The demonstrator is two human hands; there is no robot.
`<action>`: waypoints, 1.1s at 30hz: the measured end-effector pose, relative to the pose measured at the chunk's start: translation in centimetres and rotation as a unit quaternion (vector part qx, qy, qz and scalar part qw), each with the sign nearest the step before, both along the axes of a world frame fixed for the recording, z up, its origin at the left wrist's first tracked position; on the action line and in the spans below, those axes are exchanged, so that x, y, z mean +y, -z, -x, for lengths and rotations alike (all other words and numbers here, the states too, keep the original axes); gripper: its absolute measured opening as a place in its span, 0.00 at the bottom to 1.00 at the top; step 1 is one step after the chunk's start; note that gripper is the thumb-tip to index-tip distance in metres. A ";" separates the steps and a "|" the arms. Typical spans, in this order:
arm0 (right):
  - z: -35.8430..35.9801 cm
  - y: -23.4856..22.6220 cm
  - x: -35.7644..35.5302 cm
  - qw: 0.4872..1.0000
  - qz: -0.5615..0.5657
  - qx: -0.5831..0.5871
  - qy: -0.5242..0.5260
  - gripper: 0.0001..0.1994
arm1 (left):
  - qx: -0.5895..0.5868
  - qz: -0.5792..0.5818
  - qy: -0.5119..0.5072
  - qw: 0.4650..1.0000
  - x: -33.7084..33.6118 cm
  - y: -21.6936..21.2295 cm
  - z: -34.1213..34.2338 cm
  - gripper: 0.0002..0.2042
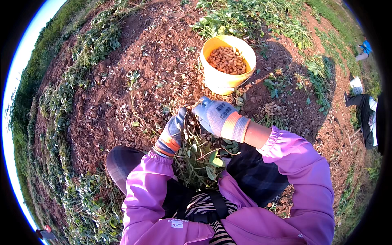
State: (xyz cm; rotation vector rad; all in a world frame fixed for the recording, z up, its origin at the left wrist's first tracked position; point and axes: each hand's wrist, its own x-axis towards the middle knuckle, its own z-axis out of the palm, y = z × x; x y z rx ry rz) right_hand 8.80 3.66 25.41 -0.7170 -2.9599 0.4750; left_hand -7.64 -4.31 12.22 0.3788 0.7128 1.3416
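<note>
Both my hands wear grey-blue gloves with orange bands, and they meet in front of my lap. My left hand point(171, 132) is closed round the root end of a peanut plant point(195, 149), whose leafy stems hang down between my knees. Close beside it, my right hand point(218, 116) has its fingers curled together at the roots; what they pinch is hidden by the glove. Just beyond my right hand stands a yellow-white bucket point(222, 83), partly filled with peanuts in their shells point(228, 60).
Reddish soil point(159, 53) with scattered dry leaves surrounds me. Pulled plants lie in a row on the left point(57, 110) and in a heap beyond the bucket point(253, 18). Far right, a person in dark trousers point(363, 116) is near a white bucket point(356, 85).
</note>
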 end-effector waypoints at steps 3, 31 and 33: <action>-0.3 0.5 0.1 0.997 -0.069 -0.026 -0.007 0.09 | 0.012 -0.056 0.039 0.998 0.0 -1.5 -0.8 0.22; -0.9 -3.6 2.4 0.954 0.264 0.025 -0.137 0.06 | 0.039 -0.153 0.124 0.980 -1.2 -5.1 -0.8 0.17; -0.7 -2.5 2.3 0.981 0.120 0.023 -0.152 0.05 | 0.018 -0.166 0.119 0.979 -1.1 -5.1 -0.9 0.22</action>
